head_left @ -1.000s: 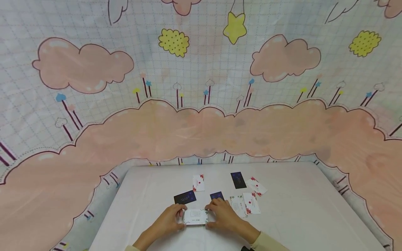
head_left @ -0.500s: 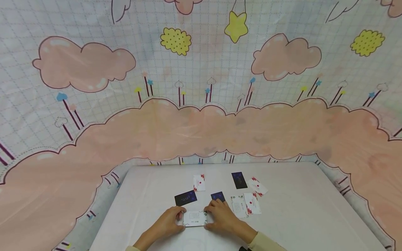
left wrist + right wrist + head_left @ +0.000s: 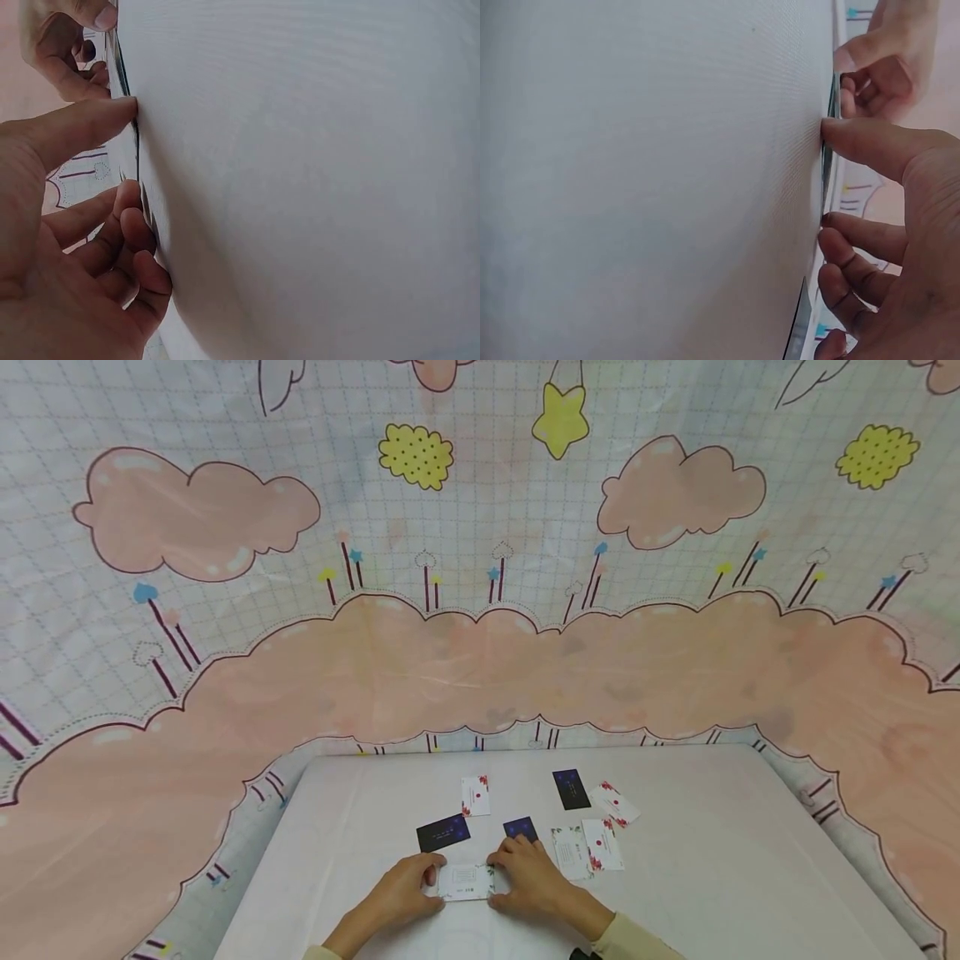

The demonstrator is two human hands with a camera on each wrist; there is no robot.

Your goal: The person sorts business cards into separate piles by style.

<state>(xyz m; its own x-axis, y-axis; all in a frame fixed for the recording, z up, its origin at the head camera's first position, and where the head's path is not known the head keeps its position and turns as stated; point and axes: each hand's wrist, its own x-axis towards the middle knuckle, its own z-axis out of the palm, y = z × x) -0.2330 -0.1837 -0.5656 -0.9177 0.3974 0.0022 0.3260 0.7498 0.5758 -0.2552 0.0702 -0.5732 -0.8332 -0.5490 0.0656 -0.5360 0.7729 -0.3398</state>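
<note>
A white business card with a leafy print lies near the front of the table, long side toward me. My left hand grips its left end, thumb at the near corner and index finger at the far one. At the opposite end my right hand holds it the same way. Dark layers show along the card's thin edge in the left wrist view, between the left hand's thumb and fingers. Just beyond the right fingers lies a dark blue card, partly hidden by them.
On the white table, a black card and a red-flowered card lie beyond the left hand. To the right are another dark card, a leaf-print card and two red-flowered cards. A patterned curtain hangs behind.
Both hands and the card between them have shifted very slightly toward the table's front edge since the earliest frame. The grip and the other cards stay the same.
</note>
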